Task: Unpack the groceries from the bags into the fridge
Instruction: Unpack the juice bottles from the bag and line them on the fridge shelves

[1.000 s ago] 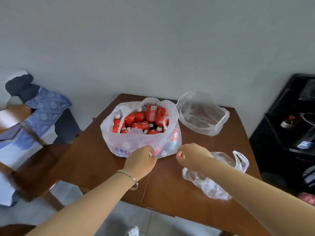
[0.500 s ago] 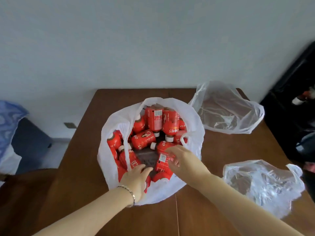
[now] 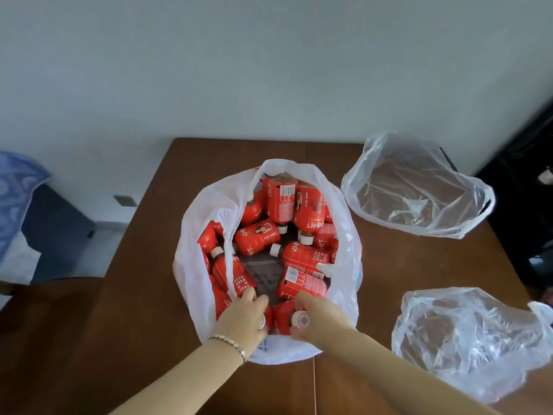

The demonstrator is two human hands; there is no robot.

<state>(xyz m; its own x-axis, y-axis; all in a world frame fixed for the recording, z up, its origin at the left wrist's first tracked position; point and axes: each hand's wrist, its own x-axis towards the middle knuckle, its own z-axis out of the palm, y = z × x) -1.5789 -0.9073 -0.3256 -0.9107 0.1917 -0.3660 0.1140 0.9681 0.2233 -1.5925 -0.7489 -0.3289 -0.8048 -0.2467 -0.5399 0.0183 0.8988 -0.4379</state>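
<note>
Head view: R hand (image 3: 317, 320) pinches red bottle (image 3: 282, 317) by neck; L hand (image 3: 242, 319) grip unclear (cap peeks out). Lift straight up, don't snag white bag (image 3: 209, 205)

A white plastic bag (image 3: 203, 235) stands open on the surface (image 3: 143, 310), packed with red bottles (image 3: 257, 238), white-capped, lying jumbled. A clear bag (image 3: 419, 187) gapes at its 2 o'clock; a second clear bag (image 3: 472, 339) lies crumpled at 4 o'clock.
</note>
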